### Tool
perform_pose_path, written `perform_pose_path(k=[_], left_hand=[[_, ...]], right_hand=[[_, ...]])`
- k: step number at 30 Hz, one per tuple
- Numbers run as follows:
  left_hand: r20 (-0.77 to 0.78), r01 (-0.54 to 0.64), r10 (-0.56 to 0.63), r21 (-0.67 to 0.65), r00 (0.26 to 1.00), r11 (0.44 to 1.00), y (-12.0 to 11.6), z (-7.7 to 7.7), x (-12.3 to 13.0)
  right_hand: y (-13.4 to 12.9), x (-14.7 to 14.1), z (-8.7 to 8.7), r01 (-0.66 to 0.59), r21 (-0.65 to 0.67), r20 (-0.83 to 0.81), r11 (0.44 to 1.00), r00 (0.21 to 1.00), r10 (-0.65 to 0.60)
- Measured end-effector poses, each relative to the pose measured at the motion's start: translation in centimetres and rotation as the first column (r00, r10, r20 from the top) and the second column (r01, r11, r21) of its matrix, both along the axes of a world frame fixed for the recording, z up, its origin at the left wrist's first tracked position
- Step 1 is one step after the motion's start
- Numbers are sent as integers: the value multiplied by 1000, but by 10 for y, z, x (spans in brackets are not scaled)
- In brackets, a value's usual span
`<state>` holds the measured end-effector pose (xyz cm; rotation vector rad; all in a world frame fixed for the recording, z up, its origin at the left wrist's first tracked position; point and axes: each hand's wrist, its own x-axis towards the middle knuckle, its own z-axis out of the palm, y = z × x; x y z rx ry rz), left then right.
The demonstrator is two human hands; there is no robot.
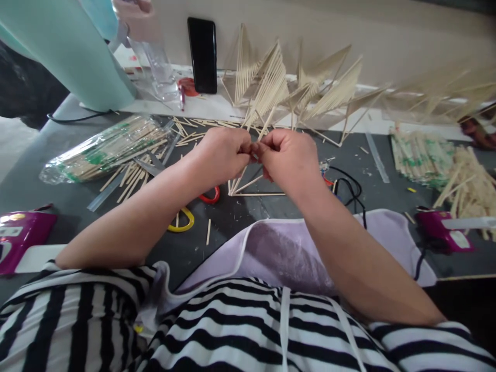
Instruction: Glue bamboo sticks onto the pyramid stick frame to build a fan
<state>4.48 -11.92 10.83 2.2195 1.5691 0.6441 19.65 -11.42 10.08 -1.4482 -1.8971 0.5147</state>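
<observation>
We look down at our 2 bare hands meeting above a dark grey bench (232, 222). Our left hand (227, 155) and right hand (292, 157) are both closed, fingertips together, apparently pinching 1 edge of a pale, angular frame of thin wooden sticks (256, 195); exactly what lies inside each pinch is hidden.

The frame sits directly below and between our hands. Its visible corner points toward us and to the left, nearer our left hand. From that corner, 1 stick runs flat to the right, below our right hand; another slants up toward the right fingers. What seems to be the longest edge climbs away from us and to the right, passing through the meeting point of our fingertips and showing again beyond them.

Just to the left of the frame's corner lies a red plastic loop handle (211, 196), with a yellow plastic loop handle (185, 220) nearer us. Beyond our hands stand pale, fan-like stick structures (267, 77).
</observation>
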Motion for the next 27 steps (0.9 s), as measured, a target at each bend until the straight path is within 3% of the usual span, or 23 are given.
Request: perform_pose_path(k=[3, 6, 9, 17, 27], left_hand=[[-33, 29, -35, -152, 999, 988, 4, 4, -6], [-113, 88, -139, -371, 984, 925, 13, 5, -18], [-174, 103, -212, -488, 962, 867, 24, -1, -27], [-164, 119, -247, -550, 955, 826, 39, -23, -32], [-142, 143, -279, -597, 950, 789, 42, -29, -27]], right_hand=[[-1, 0, -3, 4, -30, -30, 1000, 1000, -5], [-2, -2, -11, -18, -72, -77, 997, 997, 12], [-1, -5, -22, -62, -99, -138, 993, 989, 48], [2, -9, -34, -82, -150, -229, 985, 972, 46], [1, -11, -34, -23, -62, -89, 998, 996, 18]])
